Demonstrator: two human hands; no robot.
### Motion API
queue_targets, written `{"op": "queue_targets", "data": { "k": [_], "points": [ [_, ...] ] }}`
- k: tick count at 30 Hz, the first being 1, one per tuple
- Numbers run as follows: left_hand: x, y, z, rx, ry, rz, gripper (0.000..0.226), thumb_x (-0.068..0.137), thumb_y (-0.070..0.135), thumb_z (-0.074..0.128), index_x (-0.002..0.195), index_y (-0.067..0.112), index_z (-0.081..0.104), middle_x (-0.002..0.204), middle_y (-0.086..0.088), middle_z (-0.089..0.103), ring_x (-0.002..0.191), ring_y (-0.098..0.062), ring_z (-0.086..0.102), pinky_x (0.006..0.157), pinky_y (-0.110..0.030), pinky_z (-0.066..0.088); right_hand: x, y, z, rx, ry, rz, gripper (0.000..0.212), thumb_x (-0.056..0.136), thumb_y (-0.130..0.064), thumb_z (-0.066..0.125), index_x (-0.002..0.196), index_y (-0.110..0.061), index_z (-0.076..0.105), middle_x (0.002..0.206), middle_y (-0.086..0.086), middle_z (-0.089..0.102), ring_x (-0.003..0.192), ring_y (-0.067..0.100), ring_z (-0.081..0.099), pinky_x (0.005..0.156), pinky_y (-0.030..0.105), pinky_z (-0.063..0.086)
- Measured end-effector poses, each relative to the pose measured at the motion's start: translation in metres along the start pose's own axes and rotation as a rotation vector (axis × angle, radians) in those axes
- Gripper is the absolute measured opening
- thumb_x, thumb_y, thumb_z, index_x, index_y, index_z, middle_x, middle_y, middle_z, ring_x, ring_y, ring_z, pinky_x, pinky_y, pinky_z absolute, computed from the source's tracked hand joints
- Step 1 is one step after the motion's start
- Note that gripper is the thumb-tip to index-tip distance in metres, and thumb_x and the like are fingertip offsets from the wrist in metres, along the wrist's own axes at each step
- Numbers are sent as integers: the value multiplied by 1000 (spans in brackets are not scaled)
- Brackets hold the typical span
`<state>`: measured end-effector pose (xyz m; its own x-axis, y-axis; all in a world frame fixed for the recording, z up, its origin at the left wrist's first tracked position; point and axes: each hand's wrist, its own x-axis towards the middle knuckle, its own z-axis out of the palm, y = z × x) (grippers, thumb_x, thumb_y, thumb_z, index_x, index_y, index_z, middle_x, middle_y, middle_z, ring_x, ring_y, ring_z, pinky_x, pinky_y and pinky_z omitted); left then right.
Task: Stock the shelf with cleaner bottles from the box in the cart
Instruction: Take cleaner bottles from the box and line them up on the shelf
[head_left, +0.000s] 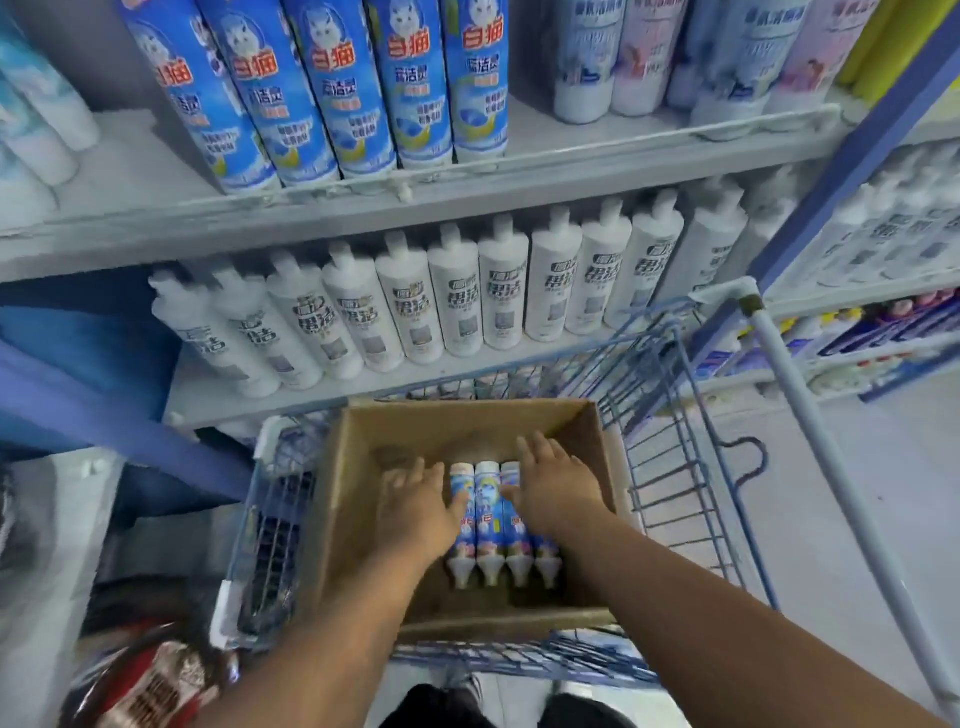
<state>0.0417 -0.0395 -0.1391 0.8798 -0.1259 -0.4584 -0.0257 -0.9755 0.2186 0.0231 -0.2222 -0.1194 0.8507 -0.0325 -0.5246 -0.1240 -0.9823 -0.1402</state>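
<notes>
Our left hand (423, 499) and right hand (553, 480) rest flat, fingers straight, on the cleaner bottles (488, 519). These lie in the box (358, 447), lower centre of the frame.

- Both bare forearms reach forward and down from the bottom edge of the view, converging slightly — wrists nearly level.
- The left hand (423, 506) lies palm down, fingers spread and extended, thumb angled inward.
- The right hand (556, 486) also lies palm down, fingers spread and fairly straight — thumb turned toward the left hand.
</notes>
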Motion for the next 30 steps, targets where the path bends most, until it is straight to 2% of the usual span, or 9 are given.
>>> {"op": "queue_targets", "data": {
  "k": [5,11,14,16,20,22,24,27,30],
  "points": [
    [31,-32,51,-87,-153,-37,65,98,53,43,152,18,35,157,-8,37,143,-28,32,116,-35,24,26,-20,65,137,-125,126,79,100,-60,33,161,-17,8,168,8,8,152,28,17,116,45,31],
    [52,-52,99,-192,-323,-218,60,95,61,42,137,19,52,141,-8,56,129,-27,51,104,-32,42,55,-28,133,222,-408,182,63,103,-54,25,158,-24,20,166,12,10,147,39,24,113,57,34],
    [64,-50,111,-292,-385,-296,57,100,54,44,144,18,47,145,-7,53,132,-26,50,97,-28,40,74,-25,156,395,-496,249,49,107,-44,29,151,-23,36,155,14,36,140,35,37,112,48,37],
    [72,-46,123,-378,-420,-355,55,101,50,44,147,19,42,146,-5,51,132,-24,49,86,-23,35,88,-26,166,557,-543,377,50,108,-43,32,153,-20,34,152,13,41,137,29,42,111,40,36],
    [95,-48,175,-694,-429,-488,48,100,42,53,139,16,48,135,-6,60,119,-22,58,85,-26,40,121,-25,193,764,-551,526,57,108,-47,28,153,-11,34,150,16,42,137,29,42,110,35,33],
    [108,-50,198,-831,-434,-559,41,99,38,55,133,14,50,128,-2,61,115,-21,59,84,-28,42,138,-23,212,886,-539,577,55,109,-43,29,152,-10,33,150,15,42,137,28,41,99,29,37],
    [119,-54,219,-894,-453,-621,37,100,37,55,129,14,54,122,-3,62,105,-17,58,79,-25,41,145,-23,231,989,-550,650,51,109,-39,32,152,-10,35,152,13,40,138,26,40,85,21,31],
    [135,-64,249,-923,-482,-674,40,96,41,60,126,13,60,110,-1,65,94,-13,60,75,-24,43,156,-19,265,1183,-542,793,53,106,-46,39,142,-8,51,149,13,47,134,26,46,95,20,34],
    [144,-73,266,-995,-550,-701,30,93,33,68,118,19,61,98,5,67,86,-8,63,65,-20,48,158,-17,276,1354,-502,867,51,102,-46,50,138,-10,54,139,9,54,115,21,54,84,24,39]
  ]
}}
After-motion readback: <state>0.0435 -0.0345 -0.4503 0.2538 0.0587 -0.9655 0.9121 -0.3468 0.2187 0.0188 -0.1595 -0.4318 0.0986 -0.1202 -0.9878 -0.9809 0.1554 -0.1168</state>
